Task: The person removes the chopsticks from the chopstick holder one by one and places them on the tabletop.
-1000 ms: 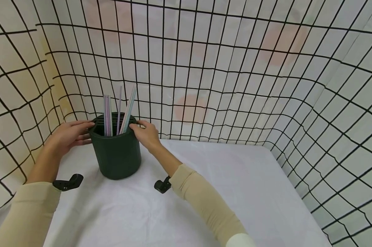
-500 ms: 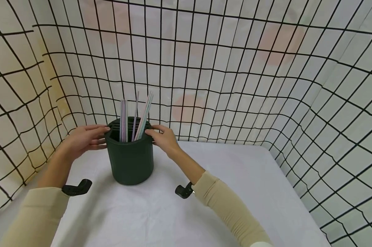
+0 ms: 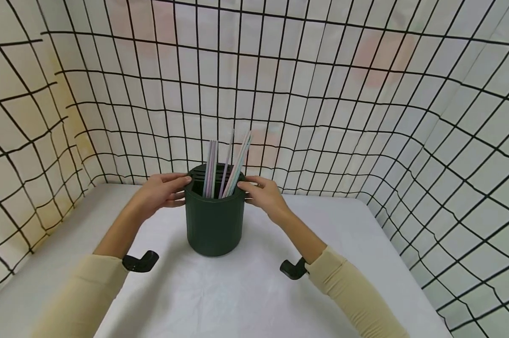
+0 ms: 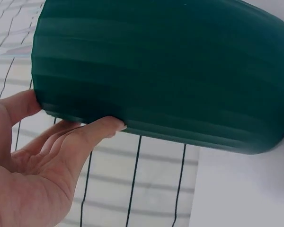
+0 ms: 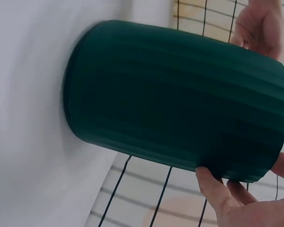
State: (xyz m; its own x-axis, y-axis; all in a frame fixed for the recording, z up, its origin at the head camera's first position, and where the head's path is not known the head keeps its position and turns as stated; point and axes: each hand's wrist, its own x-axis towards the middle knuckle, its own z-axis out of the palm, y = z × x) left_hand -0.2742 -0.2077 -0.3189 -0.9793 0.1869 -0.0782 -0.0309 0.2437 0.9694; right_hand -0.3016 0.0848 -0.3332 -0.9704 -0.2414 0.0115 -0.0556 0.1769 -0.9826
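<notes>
Green pot [image 3: 214, 227] (upright), fingers [image 4: 102, 130] touching either side

My head camera is looking forward and down over my left hand [image 3: 159, 192] and right hand [image 3: 265, 196]. Close up, my left wrist camera [image 3: 140, 264] and right wrist camera [image 3: 293, 270] are both facing the pot [image 3: 214, 225] between my hands, the right one also catching my left hand.

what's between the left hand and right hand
A dark green container with pastel sticks in it; the left hand and right hand grip it from opposite sides, as the head view shows.
</notes>
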